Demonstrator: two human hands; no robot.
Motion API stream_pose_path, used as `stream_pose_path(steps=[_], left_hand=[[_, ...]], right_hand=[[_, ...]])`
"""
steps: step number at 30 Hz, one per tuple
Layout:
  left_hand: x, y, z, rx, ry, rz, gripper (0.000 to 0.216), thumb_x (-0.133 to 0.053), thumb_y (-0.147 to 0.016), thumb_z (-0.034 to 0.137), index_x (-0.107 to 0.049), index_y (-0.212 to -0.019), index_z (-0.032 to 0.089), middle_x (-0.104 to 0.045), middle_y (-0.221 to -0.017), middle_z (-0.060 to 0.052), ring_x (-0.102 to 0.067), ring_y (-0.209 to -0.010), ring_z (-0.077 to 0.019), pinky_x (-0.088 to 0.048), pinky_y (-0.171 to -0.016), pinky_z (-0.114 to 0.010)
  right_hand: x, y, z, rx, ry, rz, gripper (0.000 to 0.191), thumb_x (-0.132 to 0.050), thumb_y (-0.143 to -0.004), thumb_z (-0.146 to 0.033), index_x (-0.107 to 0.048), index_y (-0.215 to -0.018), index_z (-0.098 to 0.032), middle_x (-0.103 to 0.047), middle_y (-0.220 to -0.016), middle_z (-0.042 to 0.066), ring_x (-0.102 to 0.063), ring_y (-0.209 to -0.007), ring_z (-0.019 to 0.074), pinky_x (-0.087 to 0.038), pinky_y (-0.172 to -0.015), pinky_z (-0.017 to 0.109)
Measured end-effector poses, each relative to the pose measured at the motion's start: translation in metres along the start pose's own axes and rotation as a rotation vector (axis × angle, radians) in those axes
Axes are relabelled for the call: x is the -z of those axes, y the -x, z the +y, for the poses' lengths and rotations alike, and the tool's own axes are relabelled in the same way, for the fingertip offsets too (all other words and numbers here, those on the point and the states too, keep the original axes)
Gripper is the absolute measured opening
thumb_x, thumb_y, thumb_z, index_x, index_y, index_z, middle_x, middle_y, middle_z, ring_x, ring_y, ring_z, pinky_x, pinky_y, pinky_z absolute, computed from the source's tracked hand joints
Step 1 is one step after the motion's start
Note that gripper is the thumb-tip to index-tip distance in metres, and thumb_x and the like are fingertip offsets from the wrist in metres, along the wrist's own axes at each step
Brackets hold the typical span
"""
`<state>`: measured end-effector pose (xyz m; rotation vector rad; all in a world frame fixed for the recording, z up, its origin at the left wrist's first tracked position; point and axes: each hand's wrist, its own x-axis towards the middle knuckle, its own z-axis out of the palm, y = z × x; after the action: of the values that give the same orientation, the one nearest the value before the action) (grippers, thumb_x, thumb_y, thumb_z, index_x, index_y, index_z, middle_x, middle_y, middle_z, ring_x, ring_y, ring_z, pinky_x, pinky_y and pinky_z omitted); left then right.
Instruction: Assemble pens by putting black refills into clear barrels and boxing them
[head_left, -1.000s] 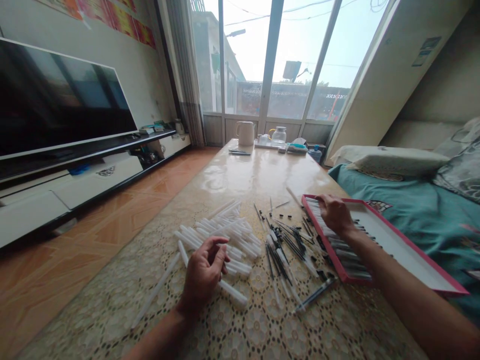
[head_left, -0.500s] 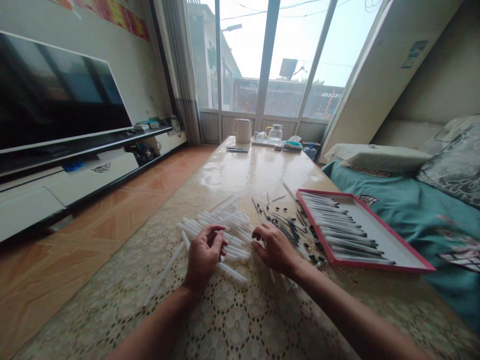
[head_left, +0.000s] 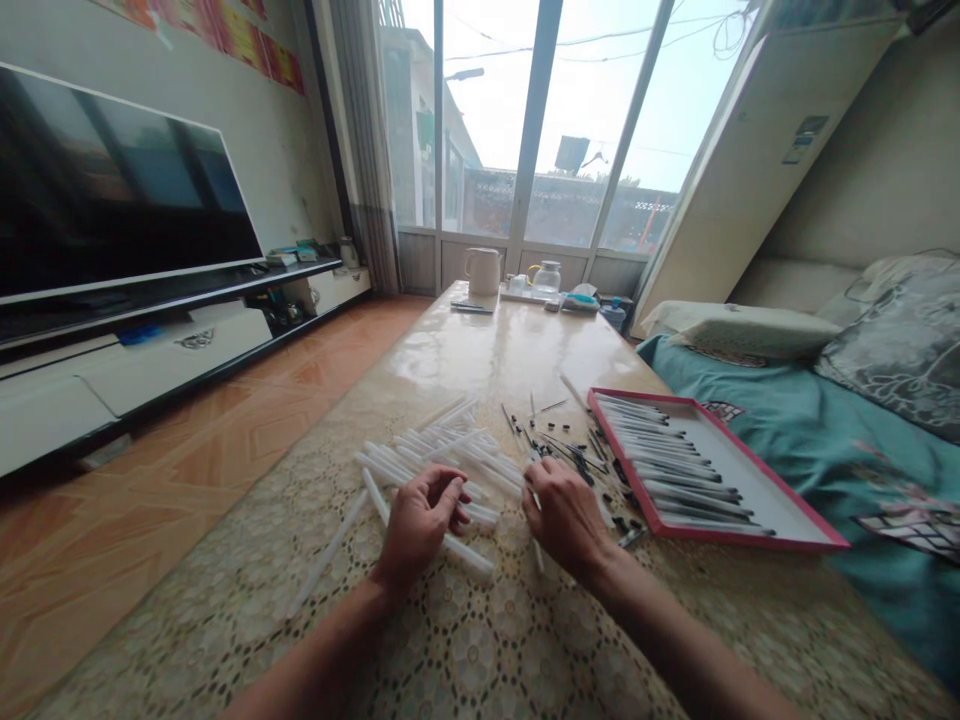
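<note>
Far left: 1 TV [head_left: 112,200] on a low stand [head_left: 150,350], well apart from the work. The table [head_left: 495,350] runs near to far down the middle, w/ a lace cloth [head_left: 480,650] over its near part.

Left of centre on the cloth is a loose heap of white tubes [head_left: 450,450], mostly lying parallel. They overlap too much for an exact count, approx 30+. 1 stray tube [head_left: 326,550] lies off to the left.

The left hand [head_left: 420,520] sits palm down at the heap's near edge, fingers curled, tips on the tubes. Can't tell if it pinches one.

Just beside it is the right hand [head_left: 566,515], knuckles up, fingers bent down into the near end of a scatter of thin dark refills [head_left: 574,455], approx 20. A pale thin rod [head_left: 537,555] pokes out under it on the near side. The grip is hidden, so I can't tell if it holds anything.

The kinds lie in separate piles side by side, prob. so each hand has its own kind within reach.

Right of the refills is 1 red-rimmed tray [head_left: 750,538], angled near to far at the table's right edge. It holds 1 row of finished pens [head_left: 667,465], approx 15, laid side by side so they don't roll.

Far end: 1 white jug [head_left: 482,270] and 1 glass pot [head_left: 547,278], out of the way. Far right: a teal cover [head_left: 825,440] w/ 1 pillow [head_left: 742,330].
</note>
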<state>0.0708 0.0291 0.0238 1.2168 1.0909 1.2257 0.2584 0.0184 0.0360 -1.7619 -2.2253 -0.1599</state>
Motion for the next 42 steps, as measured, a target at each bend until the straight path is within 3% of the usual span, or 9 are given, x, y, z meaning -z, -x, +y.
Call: stream_pose_path(steps=[6, 10, 14, 17, 24, 30, 33, 38, 42], left_hand=[[-0.004, 0.002, -0.003, 0.273, 0.319, -0.204, 0.035, -0.077, -0.067, 0.032, -0.067, -0.094, 0.012, -0.073, -0.083, -0.008, -0.066, -0.059, -0.0119, -0.053, -0.056, -0.022], [-0.004, 0.002, -0.004, 0.283, 0.4, -0.165, 0.028, -0.077, -0.068, 0.032, -0.071, -0.084, 0.011, -0.072, -0.075, -0.007, -0.066, -0.06, -0.0116, -0.054, -0.059, -0.02], [-0.002, 0.001, 0.003, 0.306, 0.431, -0.059, 0.019, -0.075, -0.07, 0.027, -0.07, -0.076, 0.009, -0.072, -0.067, -0.007, -0.067, -0.06, -0.013, -0.055, -0.057, -0.02], [-0.002, 0.001, 0.008, 0.344, 0.462, 0.01, 0.009, -0.068, -0.077, 0.018, -0.066, -0.073, 0.01, -0.072, -0.067, -0.007, -0.068, -0.061, -0.0136, -0.056, -0.057, -0.02], [-0.005, 0.002, 0.009, 0.383, 0.469, 0.047, 0.013, -0.053, -0.086, 0.009, -0.059, -0.074, 0.012, -0.071, -0.066, -0.006, -0.069, -0.06, -0.0144, -0.057, -0.056, -0.021], [-0.006, 0.003, 0.01, 0.357, 0.503, 0.056, 0.013, -0.053, -0.086, 0.01, -0.057, -0.074, 0.013, -0.072, -0.067, -0.007, -0.071, -0.064, -0.0158, -0.057, -0.06, -0.022], [-0.005, 0.002, 0.011, 0.344, 0.527, 0.067, 0.013, -0.052, -0.087, 0.012, -0.058, -0.075, 0.013, -0.072, -0.068, -0.008, -0.071, -0.065, -0.0162, -0.057, -0.062, -0.023], [-0.001, -0.002, 0.009, 0.318, 0.583, 0.165, 0.013, -0.05, -0.088, 0.011, -0.058, -0.078, 0.013, -0.072, -0.067, -0.008, -0.07, -0.063, -0.0152, -0.057, -0.063, -0.022], [0.002, -0.004, 0.007, 0.3, 0.588, 0.206, 0.013, -0.05, -0.087, 0.011, -0.06, -0.079, 0.012, -0.072, -0.068, -0.009, -0.07, -0.063, -0.0151, -0.057, -0.064, -0.023]], right_hand=[[0.008, 0.013, -0.002, 0.112, -0.388, 0.11, 0.007, -0.053, -0.085, -0.016, -0.058, -0.085, -0.021, -0.057, -0.084, 0.002, -0.054, -0.082, 0.0169, -0.041, -0.073, 0.025], [0.003, 0.011, 0.005, 0.122, -0.469, 0.133, 0.01, -0.051, -0.089, -0.023, -0.061, -0.089, -0.021, -0.059, -0.086, 0.003, -0.055, -0.082, 0.0167, -0.041, -0.074, 0.025], [-0.001, 0.008, 0.039, -0.161, -0.215, 0.209, 0.016, -0.047, -0.09, -0.022, -0.062, -0.085, -0.019, -0.061, -0.084, 0.006, -0.056, -0.084, 0.0194, -0.04, -0.076, 0.027], [-0.004, 0.011, 0.061, -0.261, 0.025, 0.11, 0.009, -0.054, -0.084, -0.024, -0.061, -0.084, -0.019, -0.063, -0.086, 0.007, -0.057, -0.088, 0.0228, -0.038, -0.076, 0.03], [-0.011, 0.016, 0.062, -0.259, 0.224, -0.032, 0.011, -0.052, -0.085, -0.023, -0.06, -0.083, -0.017, -0.065, -0.089, 0.011, -0.06, -0.084, 0.0246, -0.038, -0.069, 0.032], [-0.001, 0.018, 0.06, -0.238, 0.253, 0.019, 0.016, -0.047, -0.087, -0.018, -0.062, -0.08, -0.018, -0.065, -0.082, 0.009, -0.06, -0.077, 0.0226, -0.035, -0.068, 0.031], [0.007, 0.018, 0.051, -0.195, 0.155, 0.106, 0.019, -0.045, -0.09, -0.02, -0.062, -0.079, -0.019, -0.063, -0.076, 0.008, -0.058, -0.072, 0.0204, -0.035, -0.066, 0.029], [0.012, 0.02, 0.022, 0.093, -0.316, 0.206, 0.017, -0.045, -0.09, -0.019, -0.061, -0.085, -0.019, -0.059, -0.076, 0.004, -0.054, -0.074, 0.0167, -0.038, -0.067, 0.025], [0.012, 0.023, 0.008, 0.144, -0.445, 0.253, 0.014, -0.048, -0.087, -0.017, -0.061, -0.083, -0.019, -0.055, -0.071, 0.002, -0.051, -0.071, 0.0163, -0.037, -0.068, 0.027]])
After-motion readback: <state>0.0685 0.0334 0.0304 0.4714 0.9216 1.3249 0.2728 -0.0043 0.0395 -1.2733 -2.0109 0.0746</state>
